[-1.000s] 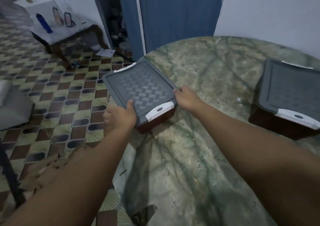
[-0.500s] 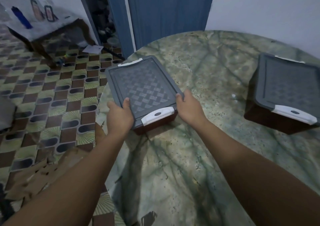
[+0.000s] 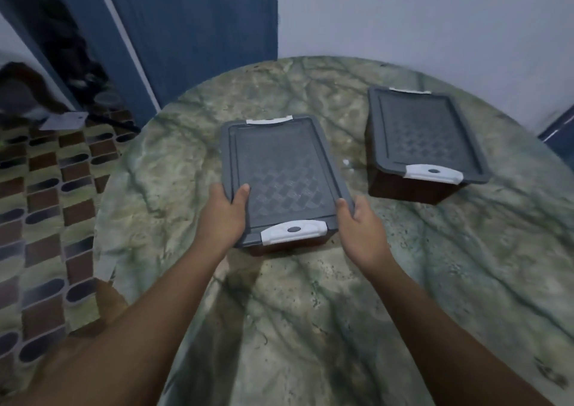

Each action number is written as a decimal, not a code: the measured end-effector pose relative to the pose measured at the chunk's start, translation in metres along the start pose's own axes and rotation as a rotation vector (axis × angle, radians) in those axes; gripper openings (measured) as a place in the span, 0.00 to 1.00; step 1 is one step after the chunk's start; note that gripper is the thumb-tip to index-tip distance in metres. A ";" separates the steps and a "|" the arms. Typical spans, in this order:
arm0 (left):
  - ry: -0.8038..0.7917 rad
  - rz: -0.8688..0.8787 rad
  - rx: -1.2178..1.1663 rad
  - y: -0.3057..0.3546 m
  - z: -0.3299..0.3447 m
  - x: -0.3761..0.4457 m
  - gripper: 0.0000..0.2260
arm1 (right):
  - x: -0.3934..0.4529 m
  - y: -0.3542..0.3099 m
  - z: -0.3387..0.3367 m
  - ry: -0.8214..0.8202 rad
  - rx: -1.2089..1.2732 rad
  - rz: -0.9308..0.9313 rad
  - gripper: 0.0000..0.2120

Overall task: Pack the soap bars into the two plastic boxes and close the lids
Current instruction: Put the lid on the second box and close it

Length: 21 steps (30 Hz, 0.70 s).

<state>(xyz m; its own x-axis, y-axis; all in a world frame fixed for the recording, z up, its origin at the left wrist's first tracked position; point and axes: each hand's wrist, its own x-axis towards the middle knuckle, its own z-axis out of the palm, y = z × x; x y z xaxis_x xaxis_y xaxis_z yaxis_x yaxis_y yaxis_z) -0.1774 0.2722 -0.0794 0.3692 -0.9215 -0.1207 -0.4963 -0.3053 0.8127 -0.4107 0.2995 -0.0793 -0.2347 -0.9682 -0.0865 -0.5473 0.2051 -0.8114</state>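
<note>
A lidded plastic box point(image 3: 281, 181) sits near the middle of a round marbled table point(image 3: 310, 312), gripped at its near corners by the left hand point(image 3: 224, 219) and right hand point(image 3: 362, 230), thumbs on the grey lid. A second closed box point(image 3: 424, 144) stands beside it at right.

On the table point(image 3: 279, 328), the near box point(image 3: 281, 181) sits left of and nearer than the far box point(image 3: 425, 144) — left hand point(image 3: 222, 219) and right hand point(image 3: 362, 234) flank the near box's sides.
</note>
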 end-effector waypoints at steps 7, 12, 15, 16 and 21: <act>-0.090 0.074 0.013 0.024 0.024 0.044 0.18 | 0.019 -0.001 -0.001 0.141 0.026 0.041 0.17; -0.126 0.105 -0.009 0.037 0.035 0.083 0.16 | 0.046 -0.010 0.004 0.134 0.021 0.071 0.17; -0.155 0.105 -0.006 0.046 0.042 0.110 0.17 | 0.067 -0.018 0.007 0.116 -0.005 0.100 0.16; -0.161 0.105 -0.009 0.047 0.044 0.119 0.17 | 0.074 -0.020 0.008 0.110 -0.010 0.110 0.16; -0.261 0.060 -0.050 0.058 0.049 0.161 0.20 | 0.103 -0.031 0.013 0.103 -0.031 0.112 0.15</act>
<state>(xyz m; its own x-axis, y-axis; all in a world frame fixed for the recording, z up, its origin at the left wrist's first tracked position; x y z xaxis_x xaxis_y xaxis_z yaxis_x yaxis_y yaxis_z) -0.1852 0.0945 -0.0794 0.1225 -0.9702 -0.2091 -0.4694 -0.2423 0.8491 -0.4081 0.1913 -0.0706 -0.3762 -0.9194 -0.1147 -0.5369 0.3172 -0.7817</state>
